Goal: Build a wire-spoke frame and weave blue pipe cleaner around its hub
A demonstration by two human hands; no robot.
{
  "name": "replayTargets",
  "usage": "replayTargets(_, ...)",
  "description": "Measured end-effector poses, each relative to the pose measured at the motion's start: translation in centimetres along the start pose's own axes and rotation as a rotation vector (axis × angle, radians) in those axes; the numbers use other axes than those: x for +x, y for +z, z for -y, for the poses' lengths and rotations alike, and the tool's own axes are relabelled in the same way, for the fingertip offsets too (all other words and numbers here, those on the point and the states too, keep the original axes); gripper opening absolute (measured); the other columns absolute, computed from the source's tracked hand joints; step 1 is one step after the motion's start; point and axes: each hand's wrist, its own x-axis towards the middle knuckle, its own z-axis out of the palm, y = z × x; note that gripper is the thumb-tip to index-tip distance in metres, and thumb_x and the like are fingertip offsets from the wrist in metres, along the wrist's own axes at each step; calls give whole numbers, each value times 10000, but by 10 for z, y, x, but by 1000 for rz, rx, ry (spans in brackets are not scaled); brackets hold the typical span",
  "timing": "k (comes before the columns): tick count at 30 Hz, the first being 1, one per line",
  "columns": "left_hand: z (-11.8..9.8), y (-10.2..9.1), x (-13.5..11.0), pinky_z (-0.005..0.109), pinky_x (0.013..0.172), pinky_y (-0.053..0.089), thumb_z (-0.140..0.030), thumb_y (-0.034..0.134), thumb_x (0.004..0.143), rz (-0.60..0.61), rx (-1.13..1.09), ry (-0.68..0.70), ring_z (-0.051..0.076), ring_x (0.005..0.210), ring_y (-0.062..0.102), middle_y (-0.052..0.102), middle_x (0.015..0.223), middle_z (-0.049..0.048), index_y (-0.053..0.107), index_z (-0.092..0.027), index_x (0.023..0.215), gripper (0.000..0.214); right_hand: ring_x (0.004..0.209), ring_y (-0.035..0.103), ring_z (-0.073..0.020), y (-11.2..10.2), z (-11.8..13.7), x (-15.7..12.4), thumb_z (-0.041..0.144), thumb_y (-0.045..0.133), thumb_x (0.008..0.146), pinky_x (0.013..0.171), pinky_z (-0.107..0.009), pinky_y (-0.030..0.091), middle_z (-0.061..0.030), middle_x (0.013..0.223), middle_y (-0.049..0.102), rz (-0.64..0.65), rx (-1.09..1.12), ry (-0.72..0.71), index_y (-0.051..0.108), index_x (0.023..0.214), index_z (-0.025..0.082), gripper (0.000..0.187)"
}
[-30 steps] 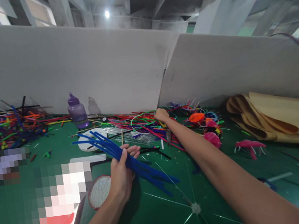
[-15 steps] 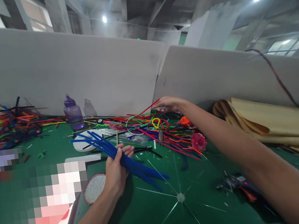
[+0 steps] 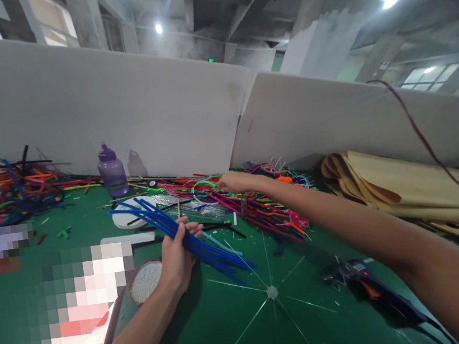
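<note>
The left forearm enters from the lower edge and slants up to the right, ending with the left hand [image 3: 177,260] turned partly palm-up, its thumb laid over a bundle of blue stems [image 3: 208,251] and its fingers stretched out to the right beneath them. That hand grasps the bundle near its middle, so one end fans out up and to the left of the thumb and the other slopes down to the right, above the worktop [image 3: 217,337]. A light blue stem [image 3: 227,245] runs alongside the bundle, just to the right of the left fingertips. The right arm reaches far across from the lower right corner, nearly straight, with the right hand [image 3: 231,183] bent down at the far side of the worktop, over the heap of coloured stems [image 3: 263,215]. Its fingers are curled, but whether they grip a stem cannot be told. The heap lies beyond the left hand and to its right, spreading beneath the right hand and forearm.
</note>
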Motion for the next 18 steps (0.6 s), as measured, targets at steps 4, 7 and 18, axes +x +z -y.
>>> replayTargets(4,1,-1,0,228,692,526,-156,506,832,4,15,-14,130,712,663,665,751,34,557,-167,956,134,956,560,-183,12,-30,12,312,490,870,806,-382,473,-84,1120,549,-62,-111,216,528,1112,155,291)
replayTargets(7,1,-1,-1,224,691,524,-163,507,832,2,16,-10,126,703,660,663,738,31,558,-164,954,132,949,559,-179,31,-41,21,308,498,866,796,-376,480,-77,1122,542,-75,-127,228,519,1121,160,295)
replayTargets(18,2,0,1,236,713,527,-154,515,823,3,21,3,130,712,660,662,732,33,570,-160,947,136,945,561,-179,44,-53,37,310,495,868,796,-380,479,-76,1116,546,-289,63,232,523,1114,155,293)
